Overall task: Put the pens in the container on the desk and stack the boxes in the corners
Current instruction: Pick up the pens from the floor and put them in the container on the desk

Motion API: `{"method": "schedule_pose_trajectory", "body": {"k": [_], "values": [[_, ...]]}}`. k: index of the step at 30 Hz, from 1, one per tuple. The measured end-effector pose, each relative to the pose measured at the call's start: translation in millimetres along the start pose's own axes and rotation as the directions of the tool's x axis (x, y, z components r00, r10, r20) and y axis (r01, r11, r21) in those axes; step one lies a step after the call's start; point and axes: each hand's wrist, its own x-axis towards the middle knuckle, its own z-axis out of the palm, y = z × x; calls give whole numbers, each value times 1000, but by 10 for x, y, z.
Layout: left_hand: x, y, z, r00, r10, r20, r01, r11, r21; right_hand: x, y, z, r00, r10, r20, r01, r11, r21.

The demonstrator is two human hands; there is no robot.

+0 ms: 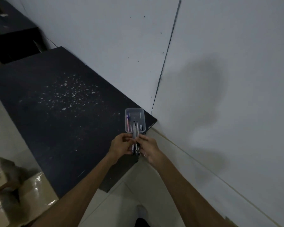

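Observation:
A clear plastic container [134,112] stands on the dark desk [56,112] near its right corner by the wall. Inside it lie a pink pen and a few other pens. A bundle of pens [135,143] points into the container's near end. My left hand [120,145] pinches the bundle from the left and my right hand [148,149] pinches it from the right, both just in front of the container.
Cardboard boxes [23,190] wrapped in shiny film sit on the floor at the lower left. The white wall [203,95] runs close along the desk's right side. Another dark table [10,30] stands at the far left. White specks dot the desk top.

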Motion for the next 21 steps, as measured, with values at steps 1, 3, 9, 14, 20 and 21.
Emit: {"method": "schedule_pose_trajectory", "body": {"k": [1,3,9,14,20,21], "values": [[147,32,53,1000,-10,-15,10,1000,-3,151,-70,-33,1000,6,0,-6,1000,-10],[424,47,143,998,-31,-49,31,1000,-3,460,-169,-84,1000,18,3,-17,998,-53],[1146,73,231,992,-89,-86,89,996,-9,1246,-287,-65,999,45,-8,-46,987,-156],[1600,29,150,988,-142,-60,141,990,-18,1709,-355,-11,999,50,-20,-54,963,-264],[1821,-34,163,988,-105,-113,118,986,116,1976,-414,30,999,8,-32,-21,906,-423],[1853,-48,176,990,-92,-110,107,984,140,2018,-411,35,1000,7,-23,-16,896,-444]]}}
